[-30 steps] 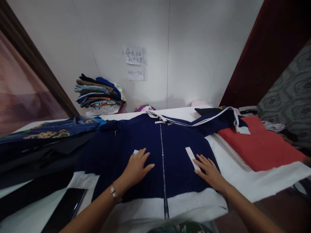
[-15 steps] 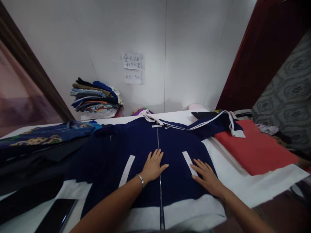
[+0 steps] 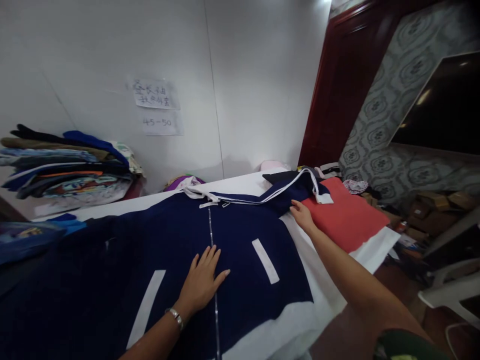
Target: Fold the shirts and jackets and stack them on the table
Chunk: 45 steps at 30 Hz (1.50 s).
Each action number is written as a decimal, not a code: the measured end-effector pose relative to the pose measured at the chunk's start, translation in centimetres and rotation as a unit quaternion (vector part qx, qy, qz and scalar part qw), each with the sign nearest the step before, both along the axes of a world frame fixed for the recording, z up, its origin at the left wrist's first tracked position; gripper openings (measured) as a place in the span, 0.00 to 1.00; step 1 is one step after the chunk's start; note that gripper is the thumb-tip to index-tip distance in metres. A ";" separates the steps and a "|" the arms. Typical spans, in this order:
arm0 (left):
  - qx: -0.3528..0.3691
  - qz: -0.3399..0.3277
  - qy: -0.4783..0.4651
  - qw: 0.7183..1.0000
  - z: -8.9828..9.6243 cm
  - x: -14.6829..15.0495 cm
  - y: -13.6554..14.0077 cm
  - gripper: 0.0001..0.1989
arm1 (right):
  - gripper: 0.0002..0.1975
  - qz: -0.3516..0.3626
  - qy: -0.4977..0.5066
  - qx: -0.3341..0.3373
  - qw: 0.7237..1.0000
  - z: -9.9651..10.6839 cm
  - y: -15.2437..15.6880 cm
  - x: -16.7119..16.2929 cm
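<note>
A navy jacket (image 3: 240,250) lies front up, its zip closed, with white pocket strips and a white hem. My left hand (image 3: 202,282), a metal bracelet at its wrist, rests flat on the front beside the zip, fingers stretched out. At the edge of the jacket's right-hand sleeve (image 3: 279,204) is my right hand (image 3: 302,216), its fingers extended towards the cloth and touching or just over it. That sleeve bends outward with a white stripe and cuff. The other sleeve is dark and hard to make out on the left.
A coral folded cloth (image 3: 347,215) lies right of the jacket on the white-covered table (image 3: 333,300). Stacked clothes (image 3: 75,165) stand at the back left by the wall. Paper signs (image 3: 161,122) hang on the wall. Cardboard boxes (image 3: 431,215) and a white chair (image 3: 446,285) are at the right.
My right hand has moved from the right pocket strip up and outward to the sleeve. My left hand stays on the jacket front. The view has turned to the right.
</note>
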<state>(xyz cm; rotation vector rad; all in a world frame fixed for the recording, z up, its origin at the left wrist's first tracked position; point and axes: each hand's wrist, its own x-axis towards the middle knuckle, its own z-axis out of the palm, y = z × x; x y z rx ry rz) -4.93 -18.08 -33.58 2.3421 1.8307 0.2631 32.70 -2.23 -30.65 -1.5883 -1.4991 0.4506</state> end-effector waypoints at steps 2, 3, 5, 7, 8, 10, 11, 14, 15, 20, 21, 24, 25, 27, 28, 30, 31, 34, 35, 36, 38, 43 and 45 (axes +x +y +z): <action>0.001 0.002 0.001 1.000 -0.2 -0.1 0.1 0.36 | 0.23 -0.015 -0.035 0.015 0.999 0.2 1.3 0.3; 0.004 0.003 0.000 1.000 -0.3 -0.2 0.1 0.36 | 0.22 -0.018 -0.047 0.019 0.999 0.4 1.9 0.3; 0.010 0.002 -0.001 1.000 -0.5 -0.3 0.2 0.35 | 0.22 -0.020 -0.070 0.022 0.997 1.2 3.0 0.1; 0.011 -0.001 -0.001 1.000 -0.6 -0.4 0.3 0.36 | 0.22 -0.022 -0.102 0.027 0.994 2.2 4.1 0.0; 0.009 -0.002 0.002 1.000 -0.6 -0.4 0.3 0.36 | 0.21 -0.023 -0.119 0.030 0.992 2.8 4.6 -0.1; 0.006 -0.001 0.009 1.000 -0.6 -0.5 0.3 0.37 | 0.21 -0.024 -0.158 0.035 0.987 4.0 5.7 -0.2; 0.006 0.001 0.012 1.000 -0.7 -0.5 0.3 0.37 | 0.21 -0.023 -0.177 0.035 0.983 4.4 6.1 -0.2; 0.013 0.002 0.017 1.000 -0.8 -0.5 0.4 0.37 | 0.23 -0.016 -0.225 0.028 0.974 5.0 7.1 -0.1; 0.015 0.004 0.019 1.000 -0.8 -0.5 0.3 0.36 | 0.25 -0.014 -0.253 0.022 0.967 5.0 7.3 -0.1; 0.007 0.009 0.030 0.999 -0.7 -0.4 0.3 0.36 | 0.20 -0.033 -0.478 0.000 0.878 5.3 7.7 0.4; 0.008 0.008 0.029 1.000 -0.7 -0.4 0.3 0.36 | 0.18 -0.032 -0.495 0.010 0.868 5.6 7.7 0.5; 0.016 0.001 0.019 1.000 -0.7 -0.5 0.3 0.36 | 0.14 -0.015 -0.502 0.036 0.864 7.0 7.7 0.5; 0.020 -0.002 0.015 1.000 -0.8 -0.5 0.3 0.36 | 0.14 -0.010 -0.500 0.038 0.865 7.6 7.6 0.4; 0.028 -0.006 0.008 1.000 -0.9 -0.5 0.3 0.36 | 0.14 -0.002 -0.496 0.039 0.867 9.0 7.2 -0.1; 0.032 -0.008 0.005 0.999 -0.9 -0.5 0.3 0.36 | 0.15 0.000 -0.494 0.041 0.868 9.9 6.8 -0.5; 0.041 -0.011 -0.001 0.999 -0.8 -0.5 0.3 0.35 | 0.15 0.012 -0.490 0.052 0.870 11.5 5.6 -1.7; 0.044 -0.011 -0.004 0.999 -0.8 -0.4 0.2 0.35 | 0.15 0.025 -0.489 0.060 0.870 12.4 4.7 -2.5; 0.047 -0.007 -0.007 0.999 -0.5 -0.2 0.2 0.34 | 0.14 0.095 -0.485 0.082 0.866 14.0 1.1 -5.8; 0.045 -0.006 -0.006 0.999 -0.5 -0.2 0.1 0.34 | 0.14 0.125 -0.477 0.086 0.866 14.0 -0.3 -7.0; 0.042 -0.004 -0.004 0.999 -0.4 -0.1 0.1 0.34 | 0.15 0.156 -0.464 0.086 0.868 13.8 -1.8 -8.2; 0.035 -0.003 0.003 0.999 -0.3 0.0 0.0 0.35 | 0.14 0.229 -0.427 0.060 0.873 12.3 -4.9 -10.3; 0.027 -0.003 0.010 1.000 -0.1 0.2 -0.2 0.35 | 0.14 0.415 -0.366 -0.049 0.831 6.1 -11.0 -12.3; 0.032 -0.003 0.007 0.999 -0.1 0.3 -0.2 0.35 | 0.21 0.443 -0.354 -0.064 0.821 4.3 -12.4 -11.5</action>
